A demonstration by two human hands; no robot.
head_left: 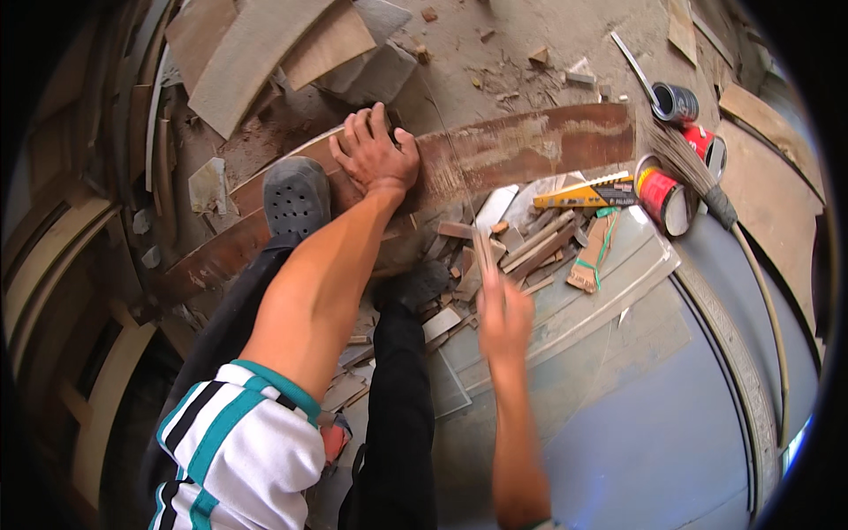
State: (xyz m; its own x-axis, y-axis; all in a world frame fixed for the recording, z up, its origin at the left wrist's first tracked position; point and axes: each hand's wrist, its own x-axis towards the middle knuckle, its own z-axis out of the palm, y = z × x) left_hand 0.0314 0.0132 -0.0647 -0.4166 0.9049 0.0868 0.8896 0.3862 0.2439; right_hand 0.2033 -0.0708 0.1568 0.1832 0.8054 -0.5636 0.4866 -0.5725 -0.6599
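A long, worn brown wooden plank (530,146) runs across the view, slightly curved by the lens. My left hand (380,155) presses on it with fingers spread, beside my foot in a grey clog (296,196), which also rests on the wood. Below the plank's near edge, my right hand (505,322) is closed and smeared by motion. It grips the handle of what looks like a handsaw (485,256). The blade, seen edge-on, shows as a thin dark line crossing the plank to the right of my left hand.
Wood offcuts (539,247) lie heaped below the plank, near a yellow-and-black toothed piece (587,192). At right are a red-and-yellow can (662,196), a dark can (676,103) and a long-handled bristle brush (693,168). Glass sheets (583,353) lie at lower right; boards (256,62) lie at upper left.
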